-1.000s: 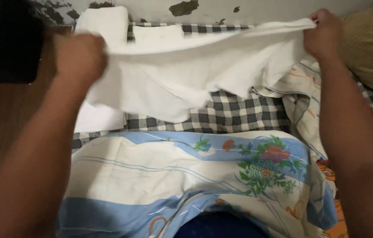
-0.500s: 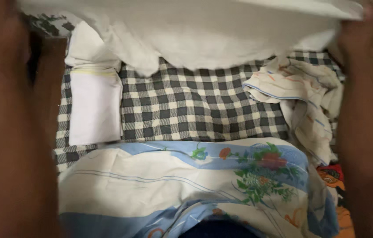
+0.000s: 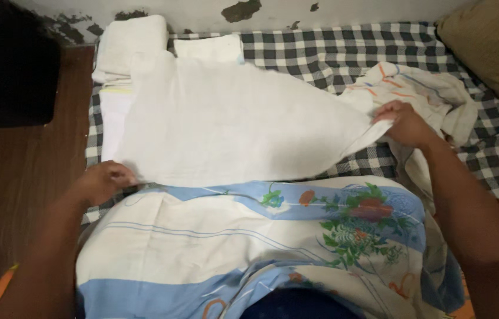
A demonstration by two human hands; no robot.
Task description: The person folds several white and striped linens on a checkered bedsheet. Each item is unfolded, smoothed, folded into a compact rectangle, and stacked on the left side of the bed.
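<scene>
Now the white cloth (image 3: pixel 231 124) is down flat on the bed, where a moment ago both hands held it up high in the air. At the bottom of the frame a flowered blue and white sheet (image 3: pixel 249 236) covers the person's lap. Just above it, the left hand (image 3: pixel 103 181) pinches the cloth's lower left corner, fingers closed on it. At the right middle, the right hand (image 3: pixel 401 123) grips the cloth's other corner, closed too. So the cloth looks spread out and ready to be smoothed or folded. Beside the right hand lies a crumpled striped cloth (image 3: pixel 432 94). Under it all is the checked blanket (image 3: pixel 332 50). Far up at the upper left sit folded white cloths (image 3: pixel 134 35), touching the spread cloth's top edge.
</scene>
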